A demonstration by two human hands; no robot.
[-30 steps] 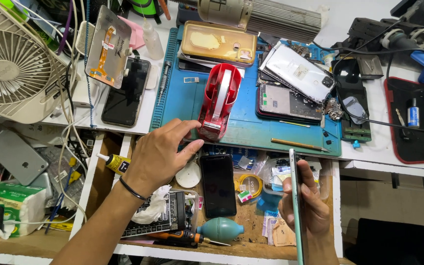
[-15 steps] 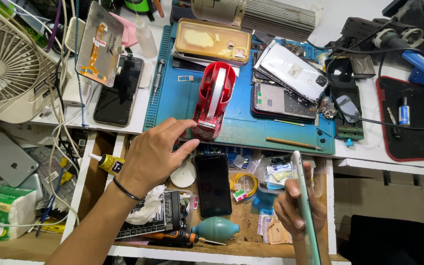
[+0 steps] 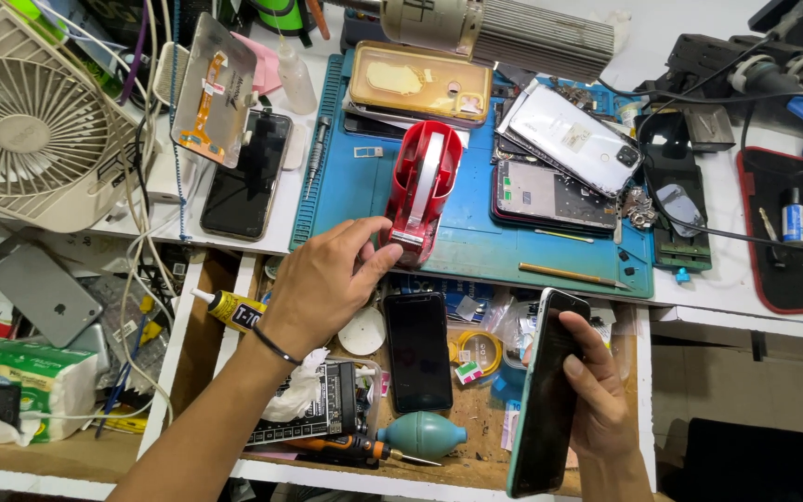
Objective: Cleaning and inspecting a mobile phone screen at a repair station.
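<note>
Touching glossy red plastic tape dispenser, left hand loosely spread; right hand gripping slim dark phone.

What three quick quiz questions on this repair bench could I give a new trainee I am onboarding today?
1. True or false: the right hand holds a phone.
2. What does the left hand touch? A) red tape dispenser B) white fan C) teal dust blower
3. Which surface does the tape dispenser stand on?

Key
1. True.
2. A; fingertips at its front end.
3. The blue work mat.
</note>
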